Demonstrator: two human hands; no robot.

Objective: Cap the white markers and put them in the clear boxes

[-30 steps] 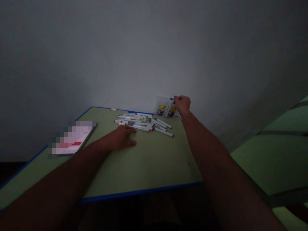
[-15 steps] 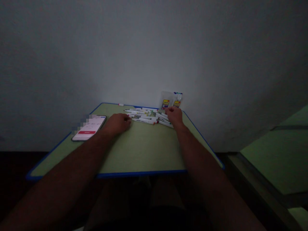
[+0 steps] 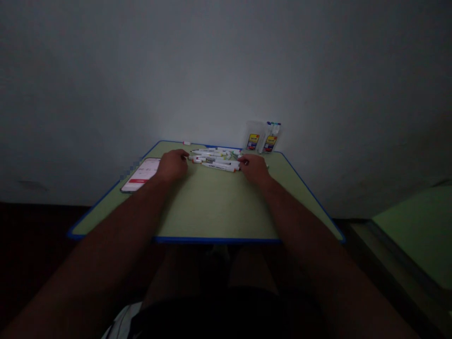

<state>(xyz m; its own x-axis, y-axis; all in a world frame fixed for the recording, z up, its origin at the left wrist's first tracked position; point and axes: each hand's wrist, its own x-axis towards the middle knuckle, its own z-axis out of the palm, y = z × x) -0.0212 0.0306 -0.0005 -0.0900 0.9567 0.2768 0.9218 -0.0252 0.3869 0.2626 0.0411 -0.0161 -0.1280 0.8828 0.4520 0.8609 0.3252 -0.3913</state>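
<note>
A loose pile of white markers [image 3: 219,166] with coloured ends lies across the far half of the table. My left hand [image 3: 173,165] rests at the pile's left end, its fingers curled in and the fingertips close to the marker ends; whether they grip one is hidden. At the right end, my right hand [image 3: 254,169] has thumb and fingers pinched at the marker tips and covers part of the pile. Behind it stand a clear plastic case [image 3: 253,141] with a yellow label and a second case [image 3: 270,144] holding several markers upright.
The pale green table [image 3: 215,212] has a blue edge and stands against a grey wall [image 3: 212,70]. A phone [image 3: 141,175] with a lit screen lies left, partly behind my left forearm. One small pink-and-white piece [image 3: 187,143] sits at the far edge.
My right hand has moved left and nearer to me, away from the cases and onto the pile's right end. My left hand stays by the left end. The whole view has shifted slightly.
</note>
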